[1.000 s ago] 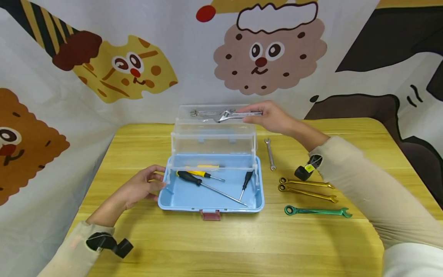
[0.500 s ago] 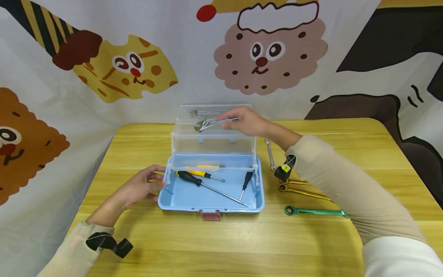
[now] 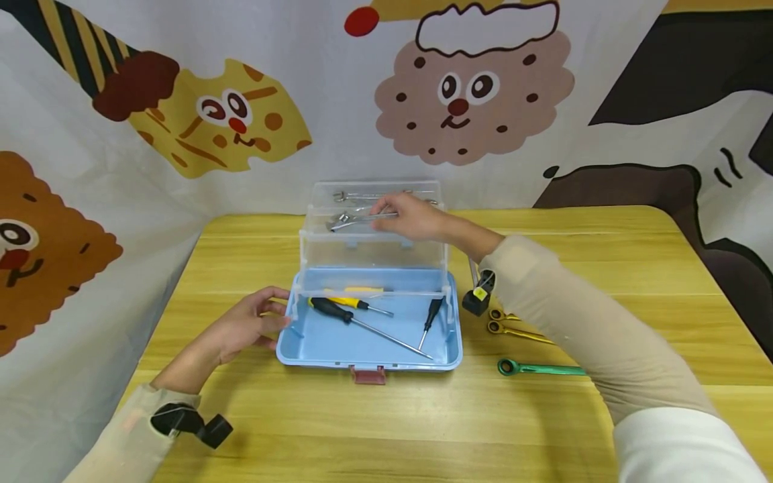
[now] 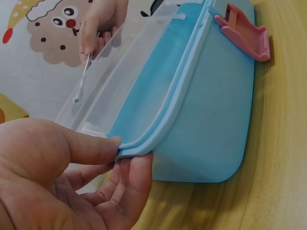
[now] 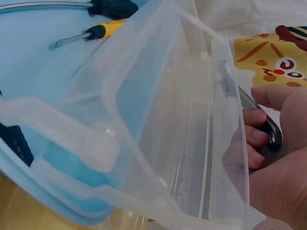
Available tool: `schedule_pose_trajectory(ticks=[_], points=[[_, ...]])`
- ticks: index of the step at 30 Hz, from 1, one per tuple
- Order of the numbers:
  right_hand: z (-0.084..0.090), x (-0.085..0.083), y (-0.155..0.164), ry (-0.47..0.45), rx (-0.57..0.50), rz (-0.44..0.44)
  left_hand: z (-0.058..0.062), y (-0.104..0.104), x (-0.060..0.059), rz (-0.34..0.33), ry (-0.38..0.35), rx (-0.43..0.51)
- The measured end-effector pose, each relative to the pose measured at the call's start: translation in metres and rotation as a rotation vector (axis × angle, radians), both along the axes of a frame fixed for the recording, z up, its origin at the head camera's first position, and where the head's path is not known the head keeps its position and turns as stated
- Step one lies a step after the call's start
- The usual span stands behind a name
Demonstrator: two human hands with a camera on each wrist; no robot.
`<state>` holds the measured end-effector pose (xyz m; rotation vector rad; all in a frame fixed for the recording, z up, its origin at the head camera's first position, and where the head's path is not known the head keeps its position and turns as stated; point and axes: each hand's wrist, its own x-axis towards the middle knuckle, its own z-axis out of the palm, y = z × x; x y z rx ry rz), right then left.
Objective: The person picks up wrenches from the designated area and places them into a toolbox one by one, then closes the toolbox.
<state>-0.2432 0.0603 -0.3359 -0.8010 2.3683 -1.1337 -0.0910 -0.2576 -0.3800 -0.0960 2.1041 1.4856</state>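
Landmark: the blue toolbox (image 3: 368, 339) stands open at the middle of the counter (image 3: 386, 416), its clear tiers folded up and back, its pink latch (image 3: 368, 375) on the near wall.
Right hand (image 3: 409, 216): over the clear tray (image 3: 372, 231) at the back of the toolbox; its grip pinches the handle of the adjustable wrench (image 3: 353, 220), fingers curled round it.
Adjustable wrench: held level just above that tray, its head pointing to the left end of the toolbox; whether it touches the plastic cannot be told.
Left hand (image 3: 244, 327): at the left wall of the toolbox; in the left wrist view its grip pinches the blue rim (image 4: 158, 132) between thumb and fingers.
Top tier: a silver spanner (image 3: 353, 196) lies in the rearmost clear tray, behind the held wrench.
Toolbox floor: a yellow-handled screwdriver (image 3: 350, 303), a long black-handled screwdriver (image 3: 362, 327) and a small black screwdriver (image 3: 430, 319).
Right of the toolbox: two gold spanners (image 3: 513, 325) and a green spanner (image 3: 534, 367) lie on the counter, partly covered by the right sleeve.
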Motion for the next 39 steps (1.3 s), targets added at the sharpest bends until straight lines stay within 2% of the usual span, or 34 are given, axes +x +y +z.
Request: schedule_pose_trajectory(ticks=[4, 11, 16, 24, 28, 35, 39], points=[[0.002, -0.002, 0.004, -0.021, 0.007, 0.012, 0.000, 0.000, 0.000, -0.003, 0.001, 0.004], [0.000, -0.005, 0.010, 0.034, -0.018, 0.062, -0.001, -0.001, 0.000, -0.003, 0.001, 0.000], [-0.002, -0.004, 0.008, 0.128, 0.043, 0.095, -0.001, -0.001, 0.000, -0.003, 0.000, 0.001], [0.000, 0.003, 0.009, 0.292, 0.140, 0.098, -0.002, -0.001, 0.000, -0.005, 0.004, 0.006], [0.002, 0.006, 0.010, 0.335, 0.158, 0.091, -0.002, 0.000, 0.000, -0.004, 0.002, 0.005], [0.006, 0.010, 0.020, 0.345, 0.091, 0.068, -0.002, -0.001, 0.001, -0.007, 0.007, 0.005], [0.008, 0.012, 0.032, 0.386, 0.030, 0.070, -0.002, -0.001, 0.001, -0.006, 0.009, 0.008]])
